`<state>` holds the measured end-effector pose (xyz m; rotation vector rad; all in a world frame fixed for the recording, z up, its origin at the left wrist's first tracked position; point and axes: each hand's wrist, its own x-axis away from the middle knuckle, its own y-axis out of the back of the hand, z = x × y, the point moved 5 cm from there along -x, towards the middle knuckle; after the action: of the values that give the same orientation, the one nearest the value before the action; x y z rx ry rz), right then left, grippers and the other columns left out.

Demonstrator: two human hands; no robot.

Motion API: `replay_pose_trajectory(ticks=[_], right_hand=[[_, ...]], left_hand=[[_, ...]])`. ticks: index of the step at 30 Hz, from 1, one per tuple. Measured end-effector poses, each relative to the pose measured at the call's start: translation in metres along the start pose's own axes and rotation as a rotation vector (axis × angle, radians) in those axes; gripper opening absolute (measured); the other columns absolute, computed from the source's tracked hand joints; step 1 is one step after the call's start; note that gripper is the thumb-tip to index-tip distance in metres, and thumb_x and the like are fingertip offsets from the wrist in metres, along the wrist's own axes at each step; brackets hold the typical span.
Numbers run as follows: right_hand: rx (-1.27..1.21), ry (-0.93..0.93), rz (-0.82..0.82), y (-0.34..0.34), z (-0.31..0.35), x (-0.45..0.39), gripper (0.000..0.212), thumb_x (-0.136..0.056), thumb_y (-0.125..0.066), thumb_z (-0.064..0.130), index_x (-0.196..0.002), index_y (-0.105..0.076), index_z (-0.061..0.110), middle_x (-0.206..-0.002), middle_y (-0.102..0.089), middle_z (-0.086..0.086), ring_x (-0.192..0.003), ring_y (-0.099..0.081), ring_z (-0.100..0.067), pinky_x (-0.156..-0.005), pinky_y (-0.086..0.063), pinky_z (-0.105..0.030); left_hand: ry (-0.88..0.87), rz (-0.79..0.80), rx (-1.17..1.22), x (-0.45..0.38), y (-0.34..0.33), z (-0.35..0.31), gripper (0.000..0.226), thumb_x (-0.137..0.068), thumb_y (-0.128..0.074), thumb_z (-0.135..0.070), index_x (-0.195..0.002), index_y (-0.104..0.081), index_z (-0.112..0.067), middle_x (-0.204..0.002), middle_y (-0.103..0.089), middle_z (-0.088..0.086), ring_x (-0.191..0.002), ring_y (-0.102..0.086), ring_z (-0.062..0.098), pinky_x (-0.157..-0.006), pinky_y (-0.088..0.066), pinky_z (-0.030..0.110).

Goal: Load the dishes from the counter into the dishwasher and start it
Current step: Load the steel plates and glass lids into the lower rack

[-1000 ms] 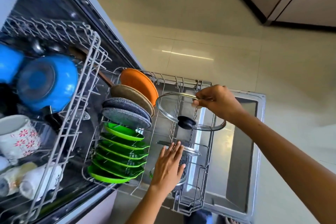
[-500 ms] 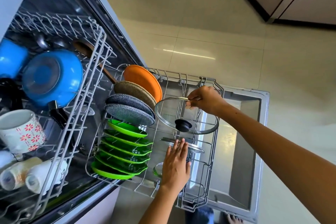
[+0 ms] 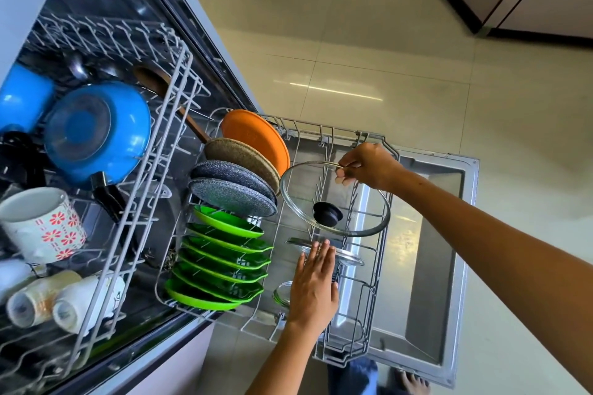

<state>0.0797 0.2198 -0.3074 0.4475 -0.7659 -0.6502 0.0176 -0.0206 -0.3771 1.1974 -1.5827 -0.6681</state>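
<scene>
Loading step in progress: the right hand point(image 3: 369, 167) pinches the rim of the glass lid point(image 3: 335, 199) above the lower rack point(image 3: 375, 282), the left hand point(image 3: 316, 285) rests flat-fingered apparently on a steel lid point(image 3: 348, 258); next, seating the glass lid upright between tines.

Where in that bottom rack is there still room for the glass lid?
Bare tines lie under the glass lid, between the plate row and the lower rack's right wall. The left side is packed: green plates, grey plates, orange plate. A steel lid fills the near middle.
</scene>
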Motion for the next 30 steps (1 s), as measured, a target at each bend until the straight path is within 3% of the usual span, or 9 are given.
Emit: replay_pose_trajectory(ticks=[7, 10, 18, 24, 26, 30], right_hand=[[0.016, 0.032, -0.078, 0.007, 0.005, 0.003, 0.023, -0.088, -0.064, 0.018, -0.109, -0.069, 0.010, -0.104, -0.070, -0.005, -0.093, -0.065, -0.018, -0.088, -0.051, -0.032], [0.015, 0.011, -0.084, 0.008, 0.006, 0.001, 0.026, -0.088, -0.065, 0.020, -0.112, -0.067, 0.009, -0.107, -0.069, -0.006, -0.095, -0.064, -0.019, -0.084, -0.049, -0.026], [0.015, -0.014, -0.069, 0.009, 0.004, 0.001, 0.029, -0.087, -0.065, 0.021, -0.113, -0.066, 0.008, -0.109, -0.067, -0.008, -0.096, -0.061, -0.018, -0.079, -0.045, -0.023], [0.055, 0.005, -0.039, -0.016, 0.005, -0.006, 0.026, -0.088, -0.064, 0.020, -0.111, -0.067, 0.010, -0.109, -0.069, -0.006, -0.098, -0.065, -0.019, -0.091, -0.051, -0.033], [0.059, 0.021, -0.030, -0.028, 0.012, -0.009, 0.027, -0.087, -0.065, 0.019, -0.112, -0.066, 0.010, -0.111, -0.068, -0.006, -0.099, -0.064, -0.017, -0.091, -0.049, -0.028], [0.070, 0.023, -0.028, -0.044, 0.013, -0.016, 0.026, -0.086, -0.065, 0.016, -0.111, -0.067, 0.008, -0.111, -0.068, -0.006, -0.098, -0.063, -0.015, -0.081, -0.043, -0.020]], left_hand=[[-0.009, -0.040, 0.004, -0.001, 0.001, 0.000, 0.084, -0.066, -0.081, -0.023, -0.140, -0.041, -0.009, -0.146, -0.041, 0.008, -0.134, -0.039, 0.024, -0.110, -0.012, 0.037], [-0.007, -0.047, 0.001, -0.002, 0.002, 0.000, 0.084, -0.066, -0.081, -0.023, -0.139, -0.043, -0.009, -0.145, -0.042, 0.008, -0.133, -0.040, 0.024, -0.110, -0.012, 0.037], [-0.012, -0.081, 0.016, -0.002, 0.002, -0.002, 0.083, -0.065, -0.082, -0.024, -0.138, -0.045, -0.009, -0.145, -0.042, 0.008, -0.133, -0.040, 0.024, -0.110, -0.011, 0.036], [-0.027, -0.122, -0.044, -0.002, 0.002, -0.001, 0.082, -0.066, -0.081, -0.026, -0.138, -0.045, -0.010, -0.145, -0.042, 0.007, -0.134, -0.039, 0.023, -0.115, -0.017, 0.042], [-0.030, -0.118, -0.061, -0.002, 0.002, -0.001, 0.081, -0.066, -0.081, -0.027, -0.137, -0.047, -0.010, -0.144, -0.043, 0.007, -0.133, -0.041, 0.023, -0.110, -0.027, 0.047], [-0.046, -0.121, -0.033, -0.003, 0.004, 0.001, 0.081, -0.067, -0.080, -0.025, -0.138, -0.045, -0.010, -0.145, -0.041, 0.006, -0.133, -0.039, 0.023, -0.115, -0.020, 0.043]])
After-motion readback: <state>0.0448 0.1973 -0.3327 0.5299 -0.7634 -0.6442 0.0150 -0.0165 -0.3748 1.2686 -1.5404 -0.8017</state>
